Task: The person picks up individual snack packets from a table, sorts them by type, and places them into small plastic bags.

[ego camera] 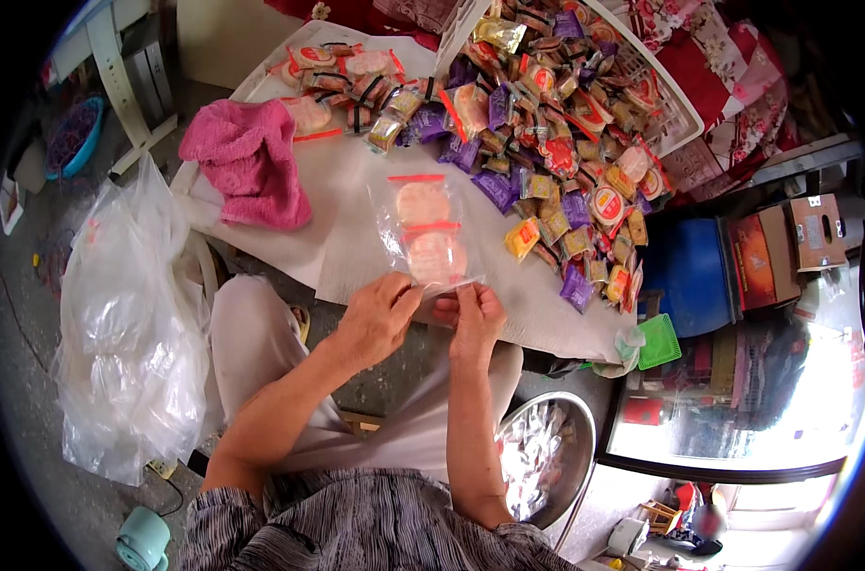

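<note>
A clear plastic bag [382,235] lies on the pale table cover [346,214] with two round wrapped crackers [424,203] inside, one above the other, each wrapper edged in red. My left hand [380,314] pinches the near left edge of the bag between thumb and fingers. At the near right corner, my right hand [475,317] grips the same edge, its thumb on top. Beyond the bag spreads a heap of small wrapped snacks [546,157], some in purple wrappers [496,189], others clear, red or yellow.
A white plastic basket [678,135] lies tipped behind the heap. The pink towel [250,164] rests on the table's left. Clear plastic bags [132,342] hang at my left, and a metal basin [586,435] of small packets stands at my right. A green basket [659,341] sits by the table's right corner.
</note>
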`<state>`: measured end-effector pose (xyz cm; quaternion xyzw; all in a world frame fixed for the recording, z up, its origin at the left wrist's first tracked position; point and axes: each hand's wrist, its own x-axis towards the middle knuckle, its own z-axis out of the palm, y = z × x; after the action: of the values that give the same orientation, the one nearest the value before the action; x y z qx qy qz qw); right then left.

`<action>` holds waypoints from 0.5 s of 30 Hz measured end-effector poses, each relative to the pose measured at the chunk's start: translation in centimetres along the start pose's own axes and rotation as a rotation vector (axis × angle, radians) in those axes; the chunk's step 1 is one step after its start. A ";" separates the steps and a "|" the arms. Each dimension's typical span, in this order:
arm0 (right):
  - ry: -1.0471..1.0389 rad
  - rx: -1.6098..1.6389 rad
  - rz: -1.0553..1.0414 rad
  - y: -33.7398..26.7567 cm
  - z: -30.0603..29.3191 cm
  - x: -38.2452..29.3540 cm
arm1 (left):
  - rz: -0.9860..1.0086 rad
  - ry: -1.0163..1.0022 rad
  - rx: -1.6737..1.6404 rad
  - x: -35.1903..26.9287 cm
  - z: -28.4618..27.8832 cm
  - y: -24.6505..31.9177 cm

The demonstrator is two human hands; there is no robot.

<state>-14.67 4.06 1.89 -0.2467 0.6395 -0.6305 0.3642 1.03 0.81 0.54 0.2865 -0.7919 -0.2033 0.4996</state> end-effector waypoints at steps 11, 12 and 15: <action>-0.151 -0.124 -0.060 -0.7 -0.3 -0.5 | 0.079 -0.084 0.102 0.3 0.1 -0.7; -0.154 -0.188 -0.103 -0.8 -0.3 -0.9 | 0.091 -0.091 0.112 0.2 0.1 -0.8; -0.012 -0.482 -0.249 -0.7 -0.5 -2.0 | 0.111 -0.086 0.122 0.2 0.1 -1.0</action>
<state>-13.93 5.87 2.88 -0.4066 0.7337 -0.4986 0.2185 1.15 -0.05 0.07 0.2631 -0.8381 -0.1391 0.4571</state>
